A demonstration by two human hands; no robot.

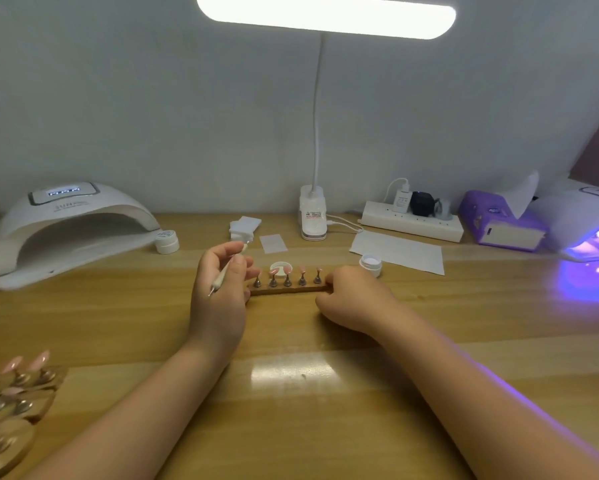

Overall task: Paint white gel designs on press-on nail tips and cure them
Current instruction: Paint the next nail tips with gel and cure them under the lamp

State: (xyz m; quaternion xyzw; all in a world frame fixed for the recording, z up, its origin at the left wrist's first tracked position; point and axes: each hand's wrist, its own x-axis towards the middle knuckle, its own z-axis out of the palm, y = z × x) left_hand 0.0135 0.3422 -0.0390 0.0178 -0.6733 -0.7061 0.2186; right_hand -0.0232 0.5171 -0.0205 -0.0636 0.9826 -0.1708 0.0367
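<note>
A brown wooden bar lies on the desk and carries several small metal stands with pink nail tips. My left hand grips a thin white dotting tool and sits at the bar's left end. My right hand holds the bar's right end with curled fingers. An open white gel jar stands just behind my right hand, and its lid lies behind the stands. A white curing lamp sits at the far left; a second lamp at the far right glows purple.
A closed white jar stands by the left lamp. Wipes, paper sheets, a desk lamp base, a power strip and a purple tissue box line the back. More nail-tip stands crowd the near left corner.
</note>
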